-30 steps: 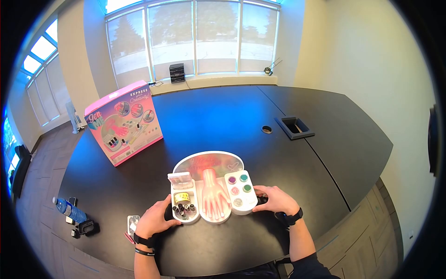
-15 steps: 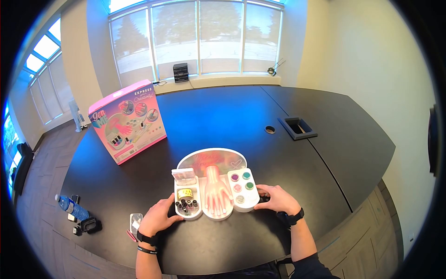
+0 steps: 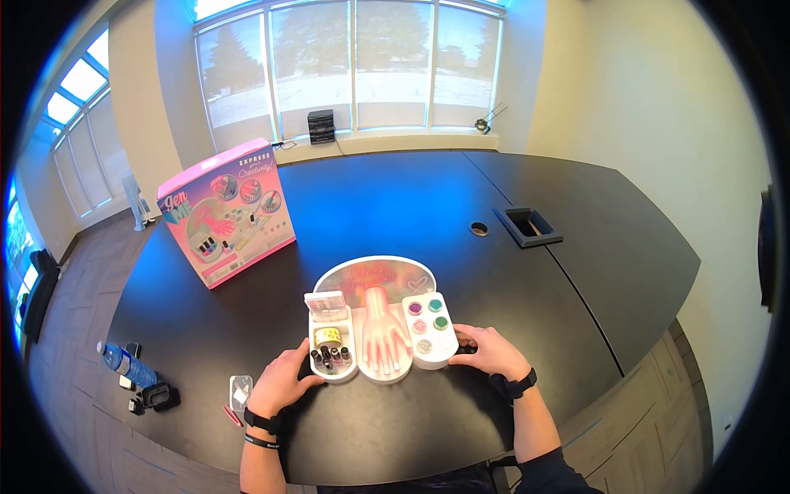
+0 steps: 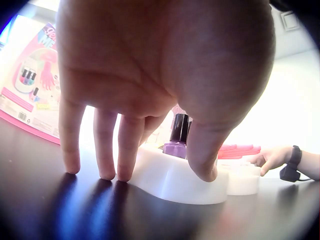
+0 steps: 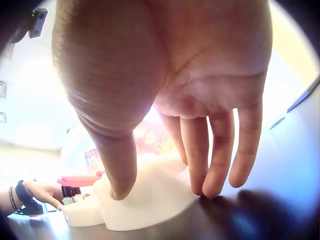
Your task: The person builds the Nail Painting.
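A white nail-play stand (image 3: 385,377) with a pink model hand (image 3: 380,333) in its middle rests on the table. Its left tray holds dark-capped polish bottles (image 3: 331,357), a yellow roll (image 3: 327,336) and an upright clear case (image 3: 327,306). Pots of glitter (image 3: 435,305) sit in the right tray. My left hand (image 3: 281,381) holds the stand's left end, thumb on the front wall (image 4: 175,182) and fingertips down at the tabletop. At the right end my right hand (image 3: 492,353) grips the tray wall (image 5: 145,205) between thumb and fingers.
A pink box (image 3: 228,216) stands at the back left. Near the left edge are a water bottle (image 3: 127,365) and a black holder (image 3: 158,397). A small clear container (image 3: 240,392) lies left of my left hand. A square cable opening (image 3: 529,226) and a round hole (image 3: 478,229) are at the right.
The stand has shifted slightly away from me and to the right in the head view, with both hands still at its ends. The view itself has also shifted a little.
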The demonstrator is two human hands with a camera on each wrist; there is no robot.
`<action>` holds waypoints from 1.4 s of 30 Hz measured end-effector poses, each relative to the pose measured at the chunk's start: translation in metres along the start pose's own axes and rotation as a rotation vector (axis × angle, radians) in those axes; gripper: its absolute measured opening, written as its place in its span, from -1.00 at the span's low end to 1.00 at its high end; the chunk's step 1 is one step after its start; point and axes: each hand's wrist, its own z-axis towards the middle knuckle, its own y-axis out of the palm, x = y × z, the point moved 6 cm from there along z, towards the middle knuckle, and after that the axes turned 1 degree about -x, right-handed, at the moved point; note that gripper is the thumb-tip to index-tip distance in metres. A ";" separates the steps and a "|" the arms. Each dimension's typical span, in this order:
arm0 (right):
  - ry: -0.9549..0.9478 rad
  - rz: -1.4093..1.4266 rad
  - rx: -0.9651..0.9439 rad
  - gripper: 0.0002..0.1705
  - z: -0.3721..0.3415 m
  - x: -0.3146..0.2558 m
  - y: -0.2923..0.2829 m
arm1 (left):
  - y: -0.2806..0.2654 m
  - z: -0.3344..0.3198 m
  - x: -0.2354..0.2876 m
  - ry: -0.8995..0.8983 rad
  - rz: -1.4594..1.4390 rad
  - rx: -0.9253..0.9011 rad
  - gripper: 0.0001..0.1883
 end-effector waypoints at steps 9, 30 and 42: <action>-0.012 0.004 0.024 -0.15 0.002 0.004 0.002 | 0.003 0.001 -0.004 -0.009 0.021 0.011 -0.09; -0.014 0.041 0.049 -0.14 -0.001 0.004 -0.001 | 0.000 -0.001 0.001 -0.014 -0.013 0.027 -0.14; -0.008 -0.011 0.051 -0.23 -0.001 0.010 -0.005 | 0.002 -0.002 -0.003 -0.014 0.008 0.016 -0.13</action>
